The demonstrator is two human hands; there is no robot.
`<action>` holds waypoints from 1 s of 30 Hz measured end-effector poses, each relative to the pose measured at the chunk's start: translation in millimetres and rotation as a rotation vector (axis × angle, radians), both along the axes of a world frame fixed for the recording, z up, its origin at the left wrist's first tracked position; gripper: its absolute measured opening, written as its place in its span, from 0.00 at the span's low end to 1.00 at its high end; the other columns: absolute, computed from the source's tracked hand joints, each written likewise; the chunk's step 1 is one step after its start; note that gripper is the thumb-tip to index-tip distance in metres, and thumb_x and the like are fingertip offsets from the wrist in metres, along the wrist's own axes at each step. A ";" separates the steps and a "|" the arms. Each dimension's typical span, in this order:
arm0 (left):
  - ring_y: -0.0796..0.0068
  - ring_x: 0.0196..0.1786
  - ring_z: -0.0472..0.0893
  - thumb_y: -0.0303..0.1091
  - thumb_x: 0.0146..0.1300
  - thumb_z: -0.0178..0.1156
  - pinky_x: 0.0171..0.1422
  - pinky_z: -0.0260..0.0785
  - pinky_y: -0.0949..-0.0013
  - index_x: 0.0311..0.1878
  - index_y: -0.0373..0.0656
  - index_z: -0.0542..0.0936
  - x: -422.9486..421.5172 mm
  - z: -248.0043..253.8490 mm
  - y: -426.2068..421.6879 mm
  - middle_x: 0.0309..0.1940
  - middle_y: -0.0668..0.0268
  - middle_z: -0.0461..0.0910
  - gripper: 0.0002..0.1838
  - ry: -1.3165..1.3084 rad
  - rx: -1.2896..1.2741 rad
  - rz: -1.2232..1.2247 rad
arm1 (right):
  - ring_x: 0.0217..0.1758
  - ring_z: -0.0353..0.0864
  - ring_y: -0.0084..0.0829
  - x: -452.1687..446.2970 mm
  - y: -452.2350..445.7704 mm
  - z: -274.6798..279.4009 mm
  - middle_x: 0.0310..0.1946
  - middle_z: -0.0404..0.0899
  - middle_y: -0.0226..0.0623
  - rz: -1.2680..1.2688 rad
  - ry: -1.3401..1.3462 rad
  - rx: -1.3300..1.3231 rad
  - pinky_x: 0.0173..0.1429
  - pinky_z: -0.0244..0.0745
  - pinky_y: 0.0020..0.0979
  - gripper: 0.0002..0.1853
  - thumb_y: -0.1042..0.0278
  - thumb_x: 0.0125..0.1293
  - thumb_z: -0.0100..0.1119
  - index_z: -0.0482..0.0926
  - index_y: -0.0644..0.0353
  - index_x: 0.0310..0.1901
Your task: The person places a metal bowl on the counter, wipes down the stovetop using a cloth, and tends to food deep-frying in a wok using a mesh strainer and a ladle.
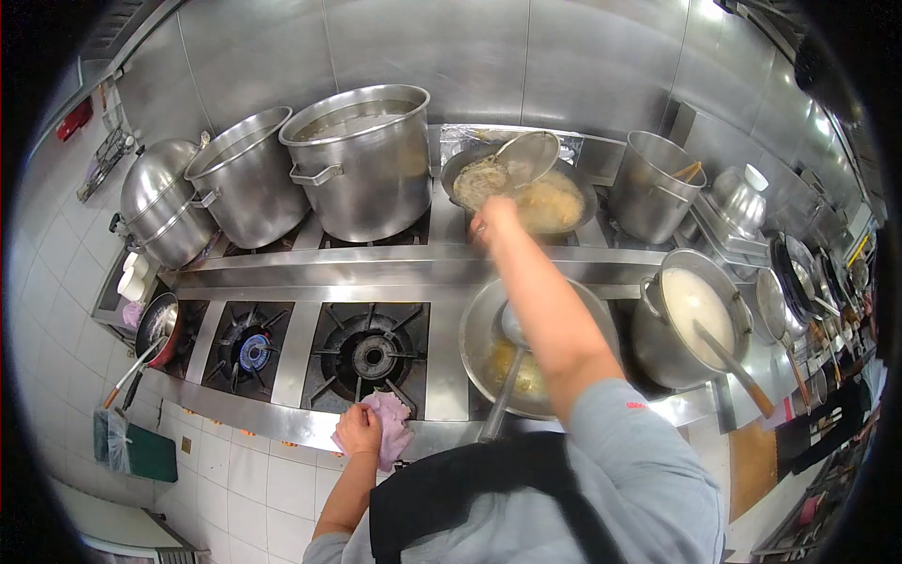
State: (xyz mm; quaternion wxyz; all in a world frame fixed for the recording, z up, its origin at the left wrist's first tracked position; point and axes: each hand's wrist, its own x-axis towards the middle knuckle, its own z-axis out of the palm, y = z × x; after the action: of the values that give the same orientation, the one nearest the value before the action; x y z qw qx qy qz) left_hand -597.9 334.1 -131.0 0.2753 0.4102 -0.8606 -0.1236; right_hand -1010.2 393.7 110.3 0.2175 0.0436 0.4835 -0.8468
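Observation:
My right hand [490,222] reaches over the back row of burners with its fingers closed at the wide wok [587,209]. What it grips is blurred, likely a handle hidden by the hand. Just beyond it are a round strainer [529,157] and a mesh basket [481,181] over the wok, which holds cloudy, yellowish liquid. At the stove's front edge, my left hand [359,429] is closed on a pink cloth [389,430]. Beneath my right forearm sits a large pan [473,352] with yellow liquid and a ladle [508,393].
Two tall pots [362,174] [246,188] and a domed steamer [169,202] stand at the back left. A lit burner [255,352] is at the front left. To the right are a pot of white liquid [695,301], a tall pot [653,193] and hanging pans [799,273].

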 end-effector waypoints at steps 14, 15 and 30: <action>0.56 0.36 0.77 0.36 0.51 0.59 0.41 0.66 0.54 0.30 0.47 0.78 0.1 2.6 1.0 0.27 0.61 0.78 0.05 -0.004 0.016 0.006 | 0.14 0.55 0.28 -30.3 -4.5 -37.5 0.18 0.59 0.34 0.238 0.157 0.275 0.16 0.45 0.31 0.06 0.75 0.63 0.35 0.63 0.56 0.29; 0.56 0.36 0.77 0.36 0.51 0.59 0.41 0.66 0.54 0.30 0.47 0.78 0.1 2.2 0.9 0.27 0.61 0.78 0.05 -0.002 0.009 0.001 | 0.13 0.54 0.28 -37.4 -8.8 -49.0 0.17 0.59 0.35 0.205 0.028 -0.006 0.16 0.45 0.32 0.06 0.78 0.62 0.36 0.63 0.57 0.29; 0.56 0.36 0.77 0.37 0.51 0.58 0.41 0.66 0.54 0.30 0.47 0.78 -1.1 5.8 3.1 0.27 0.61 0.79 0.06 -0.038 0.010 0.018 | 0.12 0.53 0.20 13.3 81.7 -7.5 0.18 0.58 0.31 0.330 -0.065 0.258 0.13 0.47 0.25 0.07 0.83 0.60 0.30 0.59 0.61 0.28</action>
State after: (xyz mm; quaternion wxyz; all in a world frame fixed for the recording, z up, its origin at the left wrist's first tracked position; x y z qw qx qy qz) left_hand -599.0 337.2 -125.3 0.2579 0.4217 -0.8613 -0.1178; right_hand -996.9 475.4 102.9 0.3615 0.0186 0.5810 -0.7290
